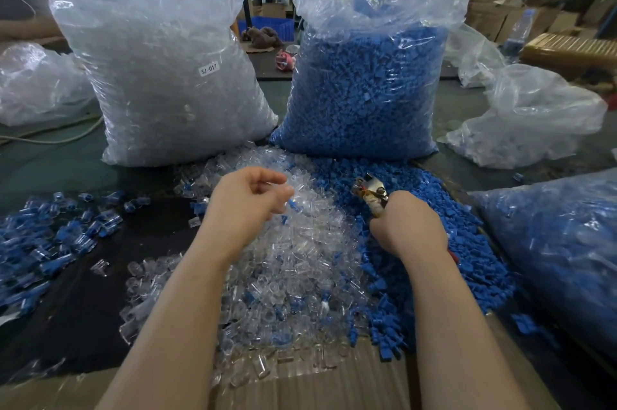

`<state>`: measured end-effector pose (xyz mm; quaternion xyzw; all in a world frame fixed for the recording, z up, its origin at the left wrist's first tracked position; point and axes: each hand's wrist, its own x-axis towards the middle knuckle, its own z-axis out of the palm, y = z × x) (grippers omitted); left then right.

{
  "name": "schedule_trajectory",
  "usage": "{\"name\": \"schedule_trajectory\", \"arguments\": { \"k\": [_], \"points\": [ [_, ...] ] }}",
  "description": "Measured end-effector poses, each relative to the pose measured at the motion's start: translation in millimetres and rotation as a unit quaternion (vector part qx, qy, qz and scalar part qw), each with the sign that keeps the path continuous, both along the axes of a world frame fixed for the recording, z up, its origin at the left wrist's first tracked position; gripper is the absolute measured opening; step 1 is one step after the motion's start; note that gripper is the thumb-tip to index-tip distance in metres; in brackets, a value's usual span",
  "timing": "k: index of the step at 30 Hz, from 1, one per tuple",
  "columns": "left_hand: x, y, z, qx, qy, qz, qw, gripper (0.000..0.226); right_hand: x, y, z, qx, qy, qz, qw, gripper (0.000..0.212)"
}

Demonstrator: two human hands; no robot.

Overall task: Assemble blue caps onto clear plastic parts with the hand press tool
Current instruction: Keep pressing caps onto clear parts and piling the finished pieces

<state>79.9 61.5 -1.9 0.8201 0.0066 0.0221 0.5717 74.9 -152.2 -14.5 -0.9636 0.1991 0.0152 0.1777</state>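
From my remote seat, the far left of the dark tabletop (100, 316) carries a scatter of finished clear parts fitted with blue caps (50, 236), reaching the left edge of view. Between that scatter and the middle heap I see a strip of bare dark surface, the widest free room near the hands. Behind it stands a tall clear plastic bag of clear parts (167, 75) with a white label reading "SJ-017".

My left hand (247, 202) hovers over the loose heap of clear plastic parts (293, 262), fingers curled together and pinching a small clear part with a blue cap (291, 205) at the fingertips. The heap spills forward onto a sheet of brown corrugated cardboard (300, 389) at the near edge.

Just right of that pinched piece, close but apart from it, is the metal head of the hand press tool (370, 192). My right hand (407, 226) is wrapped tightly around its handles, resting on the loose pile of blue plastic caps (434, 242). Behind stands a clear bag full of blue caps (367, 92).

Further right, another clear bag holding blue pieces (561, 259) crowds the pile's edge, leaving little free room on that side.
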Motion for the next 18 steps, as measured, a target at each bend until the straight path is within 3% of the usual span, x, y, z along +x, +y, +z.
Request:
{"name": "schedule_trajectory", "arguments": {
  "k": [3,7,11,14,18],
  "points": [
    [-2.5,-9.4,1.7,-0.029,-0.002,0.005,1.0,0.01,-0.2,-2.1,0.2,0.006,-0.003,0.0,1.0,0.026],
    [-6.2,-13.5,1.2,0.051,-0.029,0.003,0.998,0.006,-0.5,-2.7,1.7,0.009,-0.025,-0.002,1.0,0.027],
    [-5.8,-8.5,5.0,0.053,-0.016,-0.038,0.998,0.002,0.9,-1.7,2.1,0.013,-0.043,-0.002,0.999,0.027],
    [-5.0,-2.8,7.9,0.034,0.006,-0.07,0.997,0.015,1.6,-1.4,1.3,0.02,-0.053,-0.006,0.998,0.029],
    [-7.5,4.9,12.3,0.076,0.031,-0.135,0.987,0.03,2.9,-2.3,1.2,0.024,-0.077,-0.003,0.997,0.025]
  ]
}}
